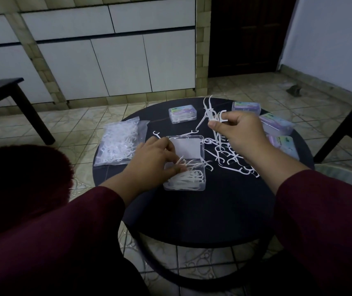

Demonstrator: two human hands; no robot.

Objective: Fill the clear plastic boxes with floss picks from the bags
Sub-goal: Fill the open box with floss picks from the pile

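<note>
Open clear box [184, 163] sitting about mid-table, a bit toward the left edge, lid flipped back flat with a white label on it. Bottom half already packed with white floss picks [189, 178], a few poking up over the rim. Left hand [151, 161] resting on the box's left side, fingers stretched into the picks there, not clearly gripping any as far as can be told. Right hand [241, 133] raised above the table, thumb and fingers pinching a small bunch of picks [210, 113], some sticking up, some dangling down. Right below that, loose pile of picks [232, 157] scattered on the table just right of the box. Clear bag [119, 144] stuffed with more picks lying at the left edge of the table. Closed box [183, 113] with a purple-green label near the far edge, and three more closed boxes [275, 124] lined up along the far right edge. Round black table [202, 216], dark red sleeves [320, 210] on both arms, tiled floor [85, 116] all around, white cabinet doors [117, 60] behind.
</note>
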